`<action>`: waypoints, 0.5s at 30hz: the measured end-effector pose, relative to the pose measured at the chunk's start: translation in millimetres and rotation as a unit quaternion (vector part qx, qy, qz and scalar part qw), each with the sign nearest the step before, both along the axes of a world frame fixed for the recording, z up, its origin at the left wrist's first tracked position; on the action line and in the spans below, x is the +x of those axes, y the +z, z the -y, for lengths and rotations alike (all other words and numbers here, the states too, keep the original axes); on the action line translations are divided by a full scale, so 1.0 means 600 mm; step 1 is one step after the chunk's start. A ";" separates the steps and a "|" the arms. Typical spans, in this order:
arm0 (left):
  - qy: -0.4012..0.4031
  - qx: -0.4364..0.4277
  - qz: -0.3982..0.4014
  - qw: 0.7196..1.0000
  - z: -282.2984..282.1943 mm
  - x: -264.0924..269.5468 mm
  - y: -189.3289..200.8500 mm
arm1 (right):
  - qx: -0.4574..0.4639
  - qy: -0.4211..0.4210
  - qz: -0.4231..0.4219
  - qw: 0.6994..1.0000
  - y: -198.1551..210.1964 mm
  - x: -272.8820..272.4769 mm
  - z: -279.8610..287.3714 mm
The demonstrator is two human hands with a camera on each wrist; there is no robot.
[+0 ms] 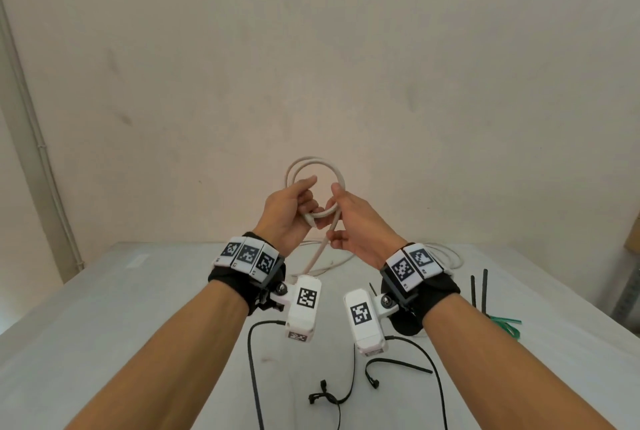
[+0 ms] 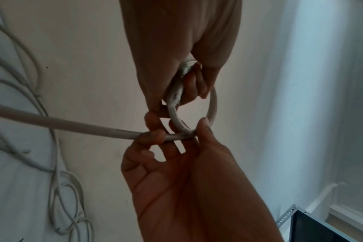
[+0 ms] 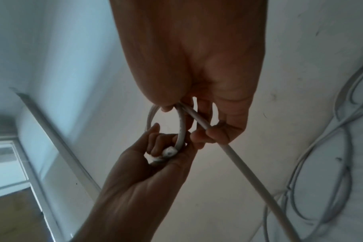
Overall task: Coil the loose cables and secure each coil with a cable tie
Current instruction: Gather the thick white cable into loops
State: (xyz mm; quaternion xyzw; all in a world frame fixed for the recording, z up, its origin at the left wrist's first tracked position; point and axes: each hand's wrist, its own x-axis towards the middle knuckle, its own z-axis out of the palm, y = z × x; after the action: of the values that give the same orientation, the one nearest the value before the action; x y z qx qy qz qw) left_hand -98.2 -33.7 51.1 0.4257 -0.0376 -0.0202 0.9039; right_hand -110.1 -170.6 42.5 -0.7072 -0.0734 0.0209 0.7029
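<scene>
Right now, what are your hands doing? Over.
Left hand grips round white cable coil. Right hand feeds its loose tail. No tie on yet. Nothing blocking.

Cable ties (image 1: 332,391) lie before the loose cables (image 1: 446,254) (on table (image 1: 121,325)).

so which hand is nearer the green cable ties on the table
Right. The right hand is raised above the table on the same side as the green cable ties; the left hand is farther across.

plain room | bare wall (image 1: 311,48) | white table (image 1: 104,308) | wood floor (image 3: 10,212)
</scene>
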 end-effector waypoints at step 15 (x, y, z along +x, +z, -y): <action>0.154 0.185 -0.095 0.966 -0.020 0.020 0.012 | -0.138 -0.139 0.109 0.975 -0.063 -0.005 0.000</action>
State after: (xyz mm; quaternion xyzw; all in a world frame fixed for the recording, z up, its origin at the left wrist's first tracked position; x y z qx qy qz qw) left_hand -86.3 -21.7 58.1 0.5825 0.1186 0.0727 0.8008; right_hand -112.9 -170.7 4.5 -0.7985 -0.0472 -0.1439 0.5826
